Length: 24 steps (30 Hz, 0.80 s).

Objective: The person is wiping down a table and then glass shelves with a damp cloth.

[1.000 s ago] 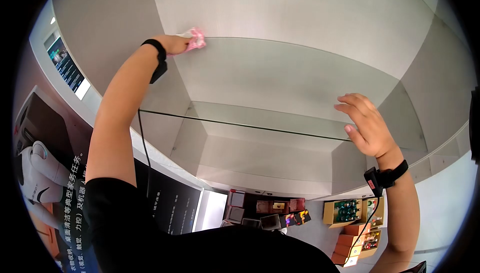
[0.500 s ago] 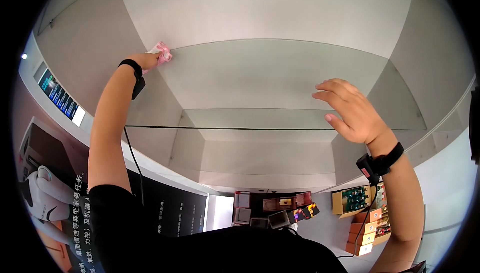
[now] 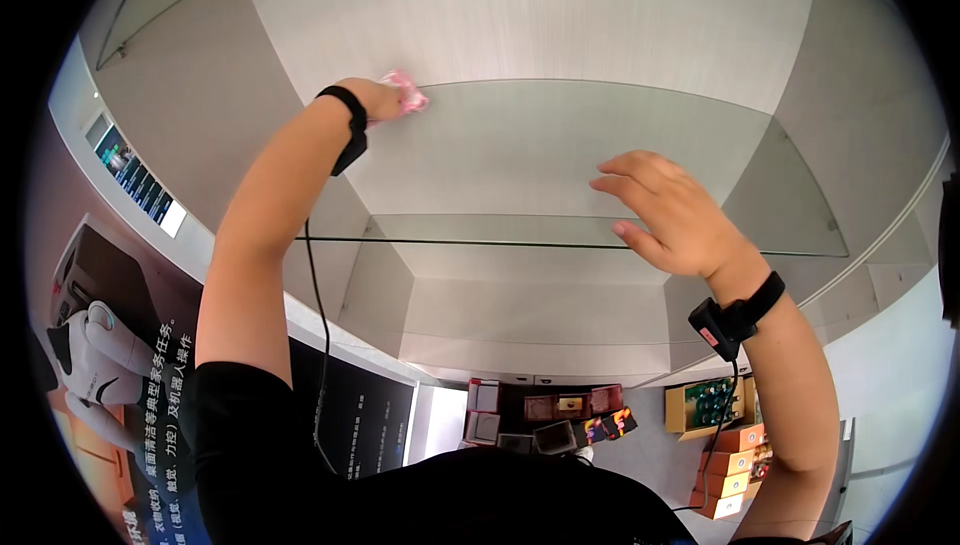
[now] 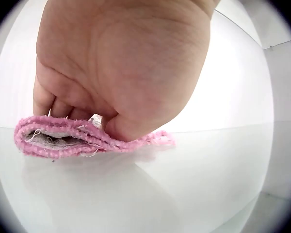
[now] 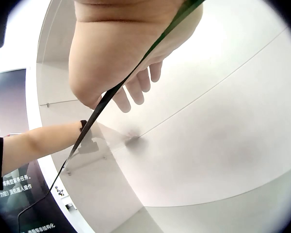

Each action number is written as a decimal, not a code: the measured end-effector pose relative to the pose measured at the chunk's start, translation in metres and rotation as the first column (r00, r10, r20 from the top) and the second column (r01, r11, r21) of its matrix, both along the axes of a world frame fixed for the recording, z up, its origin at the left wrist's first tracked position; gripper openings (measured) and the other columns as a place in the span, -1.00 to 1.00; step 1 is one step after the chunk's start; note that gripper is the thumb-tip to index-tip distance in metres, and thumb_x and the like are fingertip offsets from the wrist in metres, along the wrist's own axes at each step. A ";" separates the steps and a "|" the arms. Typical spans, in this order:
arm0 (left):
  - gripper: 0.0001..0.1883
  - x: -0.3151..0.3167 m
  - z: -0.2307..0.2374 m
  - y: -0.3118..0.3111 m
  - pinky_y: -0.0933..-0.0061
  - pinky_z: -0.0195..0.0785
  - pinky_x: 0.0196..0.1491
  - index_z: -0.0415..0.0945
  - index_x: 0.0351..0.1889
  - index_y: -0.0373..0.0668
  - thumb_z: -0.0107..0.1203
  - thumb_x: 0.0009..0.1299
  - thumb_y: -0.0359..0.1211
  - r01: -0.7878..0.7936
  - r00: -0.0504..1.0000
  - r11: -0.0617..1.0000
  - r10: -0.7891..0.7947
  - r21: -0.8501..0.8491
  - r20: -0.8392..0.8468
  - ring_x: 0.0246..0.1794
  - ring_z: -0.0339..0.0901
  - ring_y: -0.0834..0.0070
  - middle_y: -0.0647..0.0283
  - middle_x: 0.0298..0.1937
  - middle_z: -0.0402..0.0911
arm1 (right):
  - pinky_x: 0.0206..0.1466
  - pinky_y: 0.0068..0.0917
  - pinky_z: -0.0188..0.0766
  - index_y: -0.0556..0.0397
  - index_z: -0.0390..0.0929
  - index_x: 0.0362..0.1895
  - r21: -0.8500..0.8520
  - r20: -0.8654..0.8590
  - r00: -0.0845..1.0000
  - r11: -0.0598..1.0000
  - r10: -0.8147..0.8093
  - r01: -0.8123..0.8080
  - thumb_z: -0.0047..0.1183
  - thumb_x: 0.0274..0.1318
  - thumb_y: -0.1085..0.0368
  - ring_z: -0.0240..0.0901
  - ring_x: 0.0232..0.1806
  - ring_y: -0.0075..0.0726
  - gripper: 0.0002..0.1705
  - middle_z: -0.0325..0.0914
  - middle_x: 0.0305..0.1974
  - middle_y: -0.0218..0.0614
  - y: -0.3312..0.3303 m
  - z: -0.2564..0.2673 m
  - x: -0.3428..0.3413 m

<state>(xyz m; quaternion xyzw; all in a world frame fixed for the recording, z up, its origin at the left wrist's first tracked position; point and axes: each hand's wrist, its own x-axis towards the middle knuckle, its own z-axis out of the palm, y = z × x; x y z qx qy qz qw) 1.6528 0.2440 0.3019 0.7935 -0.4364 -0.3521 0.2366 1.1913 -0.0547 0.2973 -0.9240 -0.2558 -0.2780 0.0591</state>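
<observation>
My left hand (image 3: 374, 100) grips a pink and white cloth (image 3: 408, 93) at the rear edge of the glass shelf (image 3: 560, 155), against the cabinet's back wall. The left wrist view shows the thumb and fingers of the left hand (image 4: 121, 68) around the folded fuzzy cloth (image 4: 63, 136), which lies along the glass; some fingertips are hidden behind it. My right hand (image 3: 675, 215) is raised above the right part of the shelf, fingers spread and slightly bent, holding nothing. In the right wrist view, a dark cable (image 5: 104, 99) crosses in front of the right hand (image 5: 121, 53).
Grey side walls (image 3: 215, 75) enclose the shelf, and its dark front edge (image 3: 540, 244) runs below both hands. Below are a cardboard box of green bottles (image 3: 715, 405), orange boxes (image 3: 728, 463) and dark open boxes (image 3: 555, 435). A cable (image 3: 318, 315) hangs from the left wrist.
After a move to the left, my left hand has come back rightward along the rear of the shelf with the cloth. The right hand has drifted left, still empty.
</observation>
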 end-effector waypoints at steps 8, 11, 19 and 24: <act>-0.76 -0.099 0.010 -0.110 0.42 0.08 -0.01 0.23 -0.12 -0.29 -0.48 0.37 -0.55 -0.112 0.978 0.981 0.081 0.157 0.193 -0.14 0.15 0.47 0.28 -0.19 0.23 | 0.17 -0.19 0.31 0.06 0.48 -0.01 0.007 0.052 0.998 0.999 0.038 -0.038 0.03 0.13 0.17 0.34 0.11 -0.04 -0.63 0.43 0.04 -0.20 -0.001 -0.004 0.002; -0.43 -0.169 0.035 -0.134 0.26 0.06 0.36 0.15 0.43 0.18 -0.50 0.53 0.08 -0.307 0.686 0.880 -0.058 0.362 0.725 0.38 0.22 0.12 0.17 0.42 0.26 | 0.16 -0.19 0.31 0.07 0.48 -0.02 0.012 0.064 0.997 0.998 0.053 -0.054 0.02 0.14 0.16 0.33 0.11 -0.05 -0.64 0.43 0.03 -0.19 -0.003 -0.006 0.003; -0.53 -0.204 0.021 -0.151 0.25 0.07 0.35 0.13 0.43 0.33 -0.37 0.57 -0.13 -0.101 0.653 0.971 -0.098 0.215 0.751 0.33 0.28 0.14 0.21 0.40 0.29 | 0.20 -0.18 0.27 0.07 0.46 0.03 0.020 0.106 0.993 0.999 0.047 -0.049 0.00 0.17 0.16 0.29 0.14 -0.02 -0.61 0.41 0.06 -0.17 -0.008 -0.013 0.006; -0.51 -0.246 0.026 -0.134 0.29 0.18 0.26 0.15 0.43 0.34 -0.37 0.55 -0.28 -0.014 0.674 0.987 -0.109 0.160 0.731 0.21 0.38 0.16 0.25 0.30 0.41 | 0.24 -0.16 0.24 0.05 0.43 0.07 0.008 0.072 0.997 0.999 0.031 -0.032 -0.01 0.17 0.18 0.27 0.17 0.01 -0.60 0.39 0.10 -0.17 -0.010 -0.013 0.007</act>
